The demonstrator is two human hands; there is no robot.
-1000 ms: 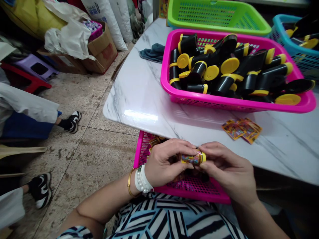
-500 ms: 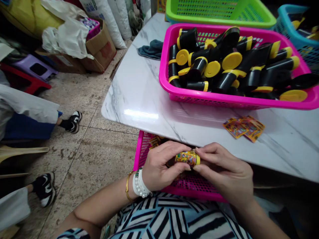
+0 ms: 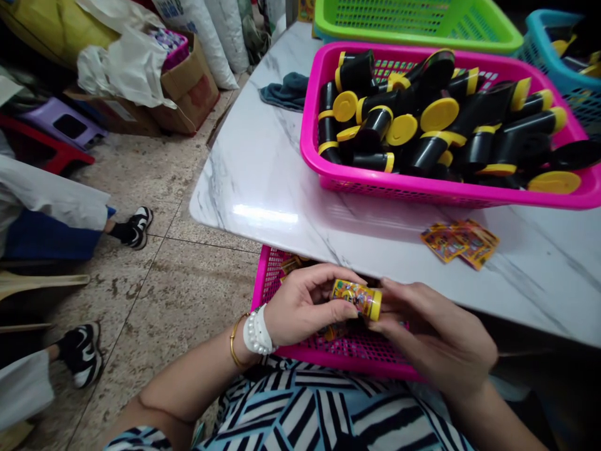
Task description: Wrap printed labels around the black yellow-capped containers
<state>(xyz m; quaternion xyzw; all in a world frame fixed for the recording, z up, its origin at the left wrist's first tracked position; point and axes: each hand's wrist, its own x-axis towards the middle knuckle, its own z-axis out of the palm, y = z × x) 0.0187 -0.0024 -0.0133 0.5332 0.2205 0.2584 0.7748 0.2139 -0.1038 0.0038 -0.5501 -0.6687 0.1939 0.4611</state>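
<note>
A small canister (image 3: 355,295) with a colourful cartoon label and a yellow cap lies tilted between my hands, above a pink basket. My left hand (image 3: 307,307) is closed around its labelled end, thumb in front. My right hand (image 3: 434,329) is at the capped end, thumb and fingers apart around the cap; whether the fingertips touch it is hard to tell. The lower pink basket (image 3: 361,358) sits under the table edge, with labelled items in it partly hidden by my hands. On the table to the right lie several orange printed packets (image 3: 460,243).
A large pink basket (image 3: 451,191) full of black canisters with yellow lids stands on the marble-patterned table (image 3: 263,188). Behind it are a green basket (image 3: 417,41) and a blue basket (image 3: 544,69). A dark cloth (image 3: 285,93) lies left. A person's shoes (image 3: 139,227) show on the floor.
The canister has turned so its yellow cap end faces more to the right and down. My right hand has moved slightly right, and its fingers have spread from their pinch.
</note>
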